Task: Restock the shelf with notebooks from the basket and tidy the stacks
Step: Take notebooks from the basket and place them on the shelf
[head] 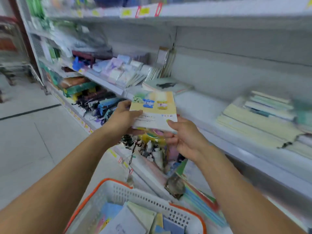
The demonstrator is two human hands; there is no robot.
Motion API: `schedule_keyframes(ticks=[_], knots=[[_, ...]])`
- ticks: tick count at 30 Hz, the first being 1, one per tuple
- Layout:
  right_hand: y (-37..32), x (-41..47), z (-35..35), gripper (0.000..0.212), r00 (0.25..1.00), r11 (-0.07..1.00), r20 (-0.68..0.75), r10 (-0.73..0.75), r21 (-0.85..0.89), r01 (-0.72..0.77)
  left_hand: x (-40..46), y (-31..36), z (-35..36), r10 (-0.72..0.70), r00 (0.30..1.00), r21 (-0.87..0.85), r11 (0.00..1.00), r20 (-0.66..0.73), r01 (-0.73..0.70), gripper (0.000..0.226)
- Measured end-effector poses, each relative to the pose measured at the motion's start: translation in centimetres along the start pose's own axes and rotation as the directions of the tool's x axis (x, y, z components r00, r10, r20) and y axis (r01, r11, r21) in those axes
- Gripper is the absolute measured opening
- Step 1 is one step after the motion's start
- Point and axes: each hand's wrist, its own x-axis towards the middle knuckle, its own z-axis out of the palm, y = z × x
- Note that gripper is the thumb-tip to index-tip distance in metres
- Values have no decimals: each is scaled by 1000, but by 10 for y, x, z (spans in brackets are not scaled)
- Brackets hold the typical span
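Both my hands hold a small stack of notebooks [154,110] with a yellow cover showing a blue and a yellow bear. My left hand [122,118] grips its left edge, thumb on top. My right hand [183,137] pinches its near right corner. The stack hovers in front of the white middle shelf [199,105]. Below, a white basket with an orange rim [118,193] holds several more notebooks [135,218]. On the shelf to the right lies a pile of pale notebooks [258,120].
Farther left on the shelf stand rows of small pastel notebooks [121,71] and a flat grey-green one [167,85]. The lower shelf [152,149] is packed with colourful stationery. A tiled floor [30,132] stretches to the left. Another shelf runs above.
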Motion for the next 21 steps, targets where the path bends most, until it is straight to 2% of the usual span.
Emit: schedule_keyframes(ticks=[3, 6, 9, 13, 16, 21], knots=[[-58, 37, -1, 20, 992, 961, -115, -43, 265, 73, 28, 46, 19, 39, 999, 9, 999, 17, -39, 47], [-103, 88, -7, 31, 967, 929, -245, -73, 337, 156, 53, 62, 32, 17, 1000, 15, 1000, 22, -17, 38], [-127, 143, -16, 37, 924, 948, -371, -91, 252, 194, 80, 55, 40, -32, 999, 31, 999, 23, 31, 31], [-136, 215, -28, 46, 884, 977, -461, -77, 142, 159, 116, 37, 35, -53, 999, 76, 996, -5, 53, 21], [-129, 261, -32, 48, 891, 994, -448, -76, 32, 101, 143, 23, 27, -48, 999, 95, 994, -10, 48, 19], [-118, 292, -42, 31, 937, 990, -339, -87, -136, 43, 169, 2, 20, -42, 999, 142, 989, 26, 38, 20]])
